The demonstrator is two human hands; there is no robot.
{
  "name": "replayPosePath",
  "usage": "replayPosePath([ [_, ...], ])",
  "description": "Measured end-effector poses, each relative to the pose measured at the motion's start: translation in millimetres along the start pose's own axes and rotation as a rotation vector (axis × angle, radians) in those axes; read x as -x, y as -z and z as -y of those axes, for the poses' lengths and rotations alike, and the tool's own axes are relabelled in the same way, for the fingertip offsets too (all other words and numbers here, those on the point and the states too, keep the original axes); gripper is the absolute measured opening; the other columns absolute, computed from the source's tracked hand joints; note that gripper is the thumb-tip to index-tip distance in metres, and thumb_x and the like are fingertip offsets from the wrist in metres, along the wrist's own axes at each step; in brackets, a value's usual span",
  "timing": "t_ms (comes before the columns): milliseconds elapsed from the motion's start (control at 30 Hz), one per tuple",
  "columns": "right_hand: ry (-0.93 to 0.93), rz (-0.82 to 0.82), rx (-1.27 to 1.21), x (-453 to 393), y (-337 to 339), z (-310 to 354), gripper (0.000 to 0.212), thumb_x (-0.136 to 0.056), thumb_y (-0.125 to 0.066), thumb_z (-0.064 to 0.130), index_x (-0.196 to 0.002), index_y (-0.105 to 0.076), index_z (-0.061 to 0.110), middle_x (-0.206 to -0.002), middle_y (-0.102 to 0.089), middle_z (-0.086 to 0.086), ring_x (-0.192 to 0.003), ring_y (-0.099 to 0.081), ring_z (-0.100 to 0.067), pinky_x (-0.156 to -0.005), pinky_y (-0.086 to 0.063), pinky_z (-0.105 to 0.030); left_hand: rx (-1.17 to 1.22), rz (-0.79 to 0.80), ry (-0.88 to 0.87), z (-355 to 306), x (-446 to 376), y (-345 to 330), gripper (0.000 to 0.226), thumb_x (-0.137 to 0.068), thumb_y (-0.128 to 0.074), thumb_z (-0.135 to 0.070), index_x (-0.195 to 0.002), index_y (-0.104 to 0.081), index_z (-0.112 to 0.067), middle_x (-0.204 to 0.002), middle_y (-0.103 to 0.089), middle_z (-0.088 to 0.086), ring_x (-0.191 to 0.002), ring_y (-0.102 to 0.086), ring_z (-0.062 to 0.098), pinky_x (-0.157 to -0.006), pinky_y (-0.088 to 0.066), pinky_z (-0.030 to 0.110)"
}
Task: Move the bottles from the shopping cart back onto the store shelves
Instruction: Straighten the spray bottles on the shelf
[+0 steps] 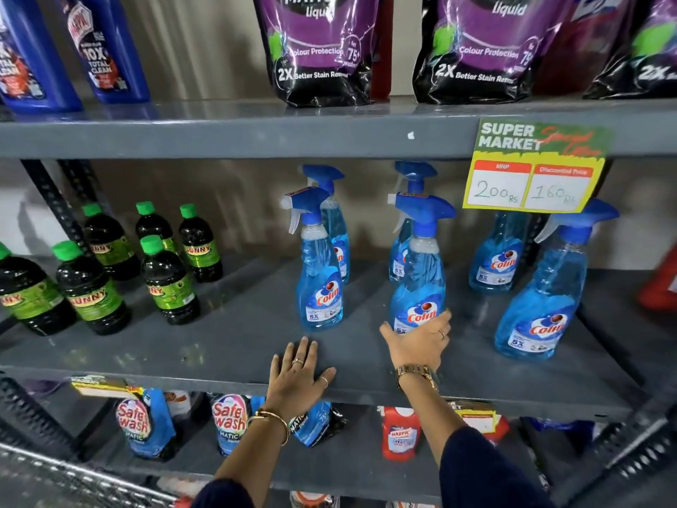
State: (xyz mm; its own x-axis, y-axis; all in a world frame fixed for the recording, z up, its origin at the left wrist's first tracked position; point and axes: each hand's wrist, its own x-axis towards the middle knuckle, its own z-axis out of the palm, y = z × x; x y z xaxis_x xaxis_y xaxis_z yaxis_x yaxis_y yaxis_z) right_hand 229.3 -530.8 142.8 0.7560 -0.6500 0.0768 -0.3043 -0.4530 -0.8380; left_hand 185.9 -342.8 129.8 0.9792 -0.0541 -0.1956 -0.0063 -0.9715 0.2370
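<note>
Right now right hand wraps upright spray bottle base, bottle at 12 o'clock of fingers; left hand flat, empty on shelf.

cart: cut off bottom-left | red item: cropped right edge

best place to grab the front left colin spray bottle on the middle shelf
Probably the narrow neck just under the trigger head of the front-left Colin bottle, coming from the front. It stands upright near the shelf edge, nozzle pointing left, with another bottle close behind.
</note>
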Motion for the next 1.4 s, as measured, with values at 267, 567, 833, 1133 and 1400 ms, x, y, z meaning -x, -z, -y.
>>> replayPosePath([
  [267,0.083,-0.032,-0.083,15.9,8.6,-0.1,0.116,-0.059,-0.084,0.039,-0.144,-0.010,0.009,-0.145,-0.028,-0.018,-0.130,-0.034,-0.035,-0.096,-0.046,-0.047,0.001,-0.017,0.002,-0.6,3.1,0.7,0.070,-0.095,-0.023,-0.054,-0.150,-0.001,-0.018,-0.160,0.006,0.001,-0.148,0.006,0.022,-0.121,0.003,0.042],
  [567,0.675,-0.071,0.071,51.6,2.7,20.4,0.038,-0.075,-0.043,0.035,-0.101,-0.049,0.009,-0.092,-0.064,-0.016,-0.083,-0.063,-0.036,-0.071,-0.055,-0.039,0.051,-0.106,0.063,20.5,15.3,3.5,0.079,-0.092,-0.026,-0.058,-0.149,-0.003,-0.008,-0.160,0.002,0.005,-0.148,0.003,0.022,-0.122,-0.001,0.038],
  [833,0.551,0.276,0.085,60.6,-39.8,52.4,0.064,-0.075,-0.069,0.034,-0.123,-0.043,0.002,-0.121,-0.048,-0.016,-0.111,-0.049,-0.033,-0.089,-0.047,-0.041,0.023,-0.076,0.142,64.8,21.6,16.9,0.082,-0.090,-0.027,-0.061,-0.149,-0.001,-0.010,-0.160,0.008,0.004,-0.148,0.004,0.021,-0.121,0.000,0.043],
  [1133,0.429,0.353,0.002,48.4,-82.2,64.2,0.111,-0.052,-0.085,0.042,-0.136,-0.024,0.002,-0.133,-0.039,-0.015,-0.124,-0.038,-0.030,-0.108,-0.037,-0.042,0.051,-0.051,0.119,85.9,7.2,21.8,0.102,-0.078,-0.037,-0.074,-0.149,0.000,-0.011,-0.160,0.006,0.003,-0.148,0.004,0.022,-0.121,0.000,0.046],
  [1400,0.257,0.311,-0.148,53.7,-99.2,59.3,0.103,-0.054,-0.088,0.023,-0.135,-0.027,0.006,-0.131,-0.044,-0.015,-0.122,-0.045,-0.029,-0.101,-0.045,-0.039,0.072,-0.025,0.104,88.6,4.3,20.5,0.103,-0.078,-0.036,-0.075,-0.149,0.004,-0.013,-0.160,0.009,0.002,-0.148,0.009,0.023,-0.121,0.003,0.047],
])
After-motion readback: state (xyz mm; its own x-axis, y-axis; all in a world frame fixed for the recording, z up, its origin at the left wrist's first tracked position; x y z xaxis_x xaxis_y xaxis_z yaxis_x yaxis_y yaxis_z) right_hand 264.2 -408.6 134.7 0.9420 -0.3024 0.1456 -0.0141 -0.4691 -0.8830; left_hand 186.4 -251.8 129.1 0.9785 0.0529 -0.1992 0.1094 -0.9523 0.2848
